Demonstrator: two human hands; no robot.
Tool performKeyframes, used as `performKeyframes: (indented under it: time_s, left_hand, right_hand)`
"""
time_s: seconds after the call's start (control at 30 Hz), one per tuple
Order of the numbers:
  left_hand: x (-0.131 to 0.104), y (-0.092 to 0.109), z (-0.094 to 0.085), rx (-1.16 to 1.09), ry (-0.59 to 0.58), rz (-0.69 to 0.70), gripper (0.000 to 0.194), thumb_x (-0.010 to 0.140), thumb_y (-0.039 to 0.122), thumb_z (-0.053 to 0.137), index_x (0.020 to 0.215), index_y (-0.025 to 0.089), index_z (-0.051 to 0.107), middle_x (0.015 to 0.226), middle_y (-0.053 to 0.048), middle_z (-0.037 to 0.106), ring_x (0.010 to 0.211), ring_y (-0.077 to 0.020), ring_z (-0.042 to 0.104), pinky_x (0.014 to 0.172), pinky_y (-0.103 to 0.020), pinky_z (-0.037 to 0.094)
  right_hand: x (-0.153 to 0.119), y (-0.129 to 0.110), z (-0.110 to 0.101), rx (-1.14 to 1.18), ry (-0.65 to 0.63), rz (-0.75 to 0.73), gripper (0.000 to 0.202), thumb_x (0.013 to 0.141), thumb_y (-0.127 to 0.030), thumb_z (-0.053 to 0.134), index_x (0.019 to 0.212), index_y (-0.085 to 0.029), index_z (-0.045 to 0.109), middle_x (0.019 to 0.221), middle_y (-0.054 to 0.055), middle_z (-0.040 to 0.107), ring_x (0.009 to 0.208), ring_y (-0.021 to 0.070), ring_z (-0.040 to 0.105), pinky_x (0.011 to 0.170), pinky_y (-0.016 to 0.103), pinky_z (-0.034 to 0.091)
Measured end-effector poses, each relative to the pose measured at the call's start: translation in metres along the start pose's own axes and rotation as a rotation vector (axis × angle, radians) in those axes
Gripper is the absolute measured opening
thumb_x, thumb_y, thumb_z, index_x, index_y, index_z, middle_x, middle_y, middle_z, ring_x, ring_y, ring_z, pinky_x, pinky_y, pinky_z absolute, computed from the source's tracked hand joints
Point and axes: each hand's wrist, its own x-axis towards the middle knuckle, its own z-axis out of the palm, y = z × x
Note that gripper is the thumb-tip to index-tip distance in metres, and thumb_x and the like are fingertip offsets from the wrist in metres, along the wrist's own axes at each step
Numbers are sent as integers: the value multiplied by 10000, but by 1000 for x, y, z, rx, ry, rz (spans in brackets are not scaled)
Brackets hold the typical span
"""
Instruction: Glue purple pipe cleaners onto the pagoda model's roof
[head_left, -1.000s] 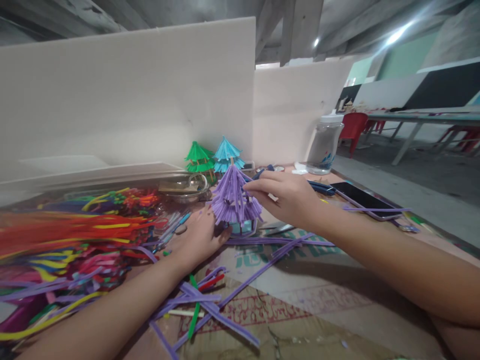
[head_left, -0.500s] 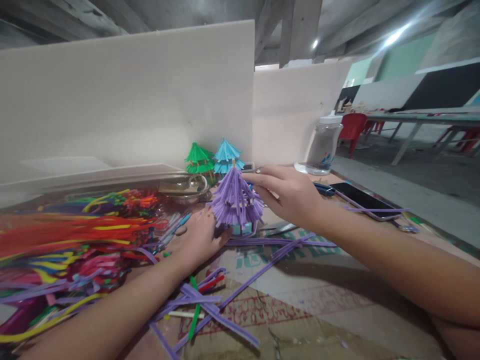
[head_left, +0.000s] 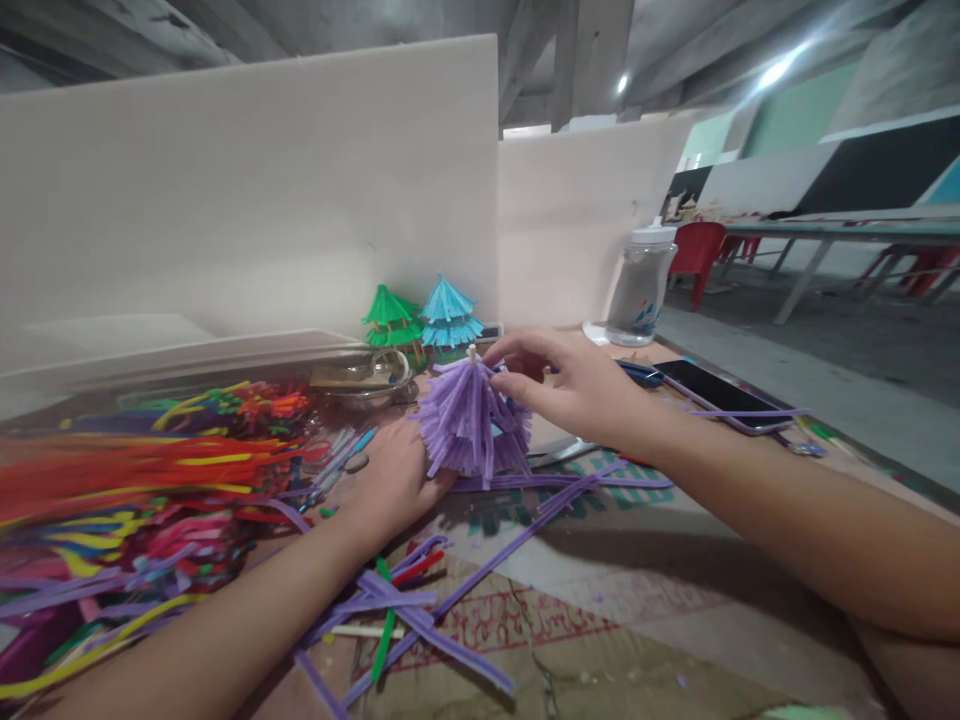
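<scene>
A purple two-tiered tree [head_left: 472, 420] made of fuzzy stems stands in the middle, its top tilted toward me, with a pale stick tip poking out. My left hand [head_left: 390, 475] is closed around its lower left side; the fingertips are hidden behind the fringe. Thumb and index finger of my right hand [head_left: 559, 380] pinch a purple strand near the upper right of the tree. Behind it stand a green tree [head_left: 391, 318] and a light blue tree [head_left: 450, 312]. Loose purple stems [head_left: 510, 550] lie on the table in front.
Bundles of coloured stems [head_left: 150, 460] cover the left side. Scissors [head_left: 562, 453] lie right of the tree. A phone [head_left: 720, 395] and a water bottle [head_left: 643, 285] are at the right, and a clear tray [head_left: 367, 385] sits behind my left hand.
The purple tree has tipped toward me, and its base no longer shows. My right hand's thumb and index finger have come closer together at its upper right side.
</scene>
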Motion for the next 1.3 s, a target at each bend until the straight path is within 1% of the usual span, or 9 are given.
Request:
performKeyframes:
  time_s: [0.2,0.33,0.43,0.63,0.8,0.97,1.1,1.23,1.3]
  left_hand:
    - [2,1,-2,32,-14,27,309,910,335,526,1167,177,591,1096,-146,661,1053,-361,617,857,-472,490]
    - [2,-1,0,26,-21,28,334,906,341,531,1198,186,583,1114,-145,667,1073,-358,618,887,-477,491]
    - [2,-3,3,13,-27,7,312,896,324,527,1166,184,597,1108,-146,675,1067,-355,622,899,-483,493]
    - [3,-6,9,-52,0,-106,373,886,343,534,1203,155,594,1044,-150,688,1084,-344,624,909,-476,506]
    - [3,-8,10,-35,-7,-89,418,891,353,537,1262,165,579,997,-131,697,1075,-334,635,911,-459,507]
    - [3,-8,9,-22,1,-91,364,886,362,538,1188,167,602,1029,-131,695,1055,-329,645,918,-454,507]
    - [3,-6,8,-30,-1,-97,382,884,355,541,1207,160,595,959,-121,686,1075,-337,637,930,-455,505]
    - [3,-6,8,-50,-1,-95,363,884,355,541,1195,176,596,1024,-128,688,1083,-334,630,928,-462,503]
    - [3,-8,9,-51,0,-84,331,890,352,539,1168,184,600,1060,-131,689,1077,-330,630,924,-463,500]
  right_hand:
    - [0,1,2,67,-13,55,250,903,-399,630,1010,-180,684,738,-1,626,674,130,543,617,278,408]
    - [0,3,0,58,31,39,202,921,-333,587,968,-174,702,807,27,689,700,133,575,631,277,424]
    - [4,12,-5,30,64,56,236,945,-302,530,958,-163,721,792,36,710,685,133,595,622,275,429]
    - [14,37,-15,-28,117,203,223,915,-339,589,851,-160,706,655,12,681,581,126,574,572,274,411]
    - [13,35,-16,-74,122,132,293,936,-403,566,792,-169,667,637,6,669,572,123,566,565,271,392]
    - [9,27,-16,-103,51,25,156,914,-233,537,883,-173,677,719,14,699,672,142,633,642,279,445]
    - [11,33,-21,-171,-7,28,147,893,-194,549,918,-196,694,851,30,741,782,163,673,706,298,468]
    - [14,61,-22,-401,-277,106,199,933,-250,537,926,-210,731,904,50,752,813,182,664,695,298,443]
    - [12,80,-18,-504,-403,139,244,943,-282,534,870,-191,748,858,80,749,749,193,655,632,296,418]
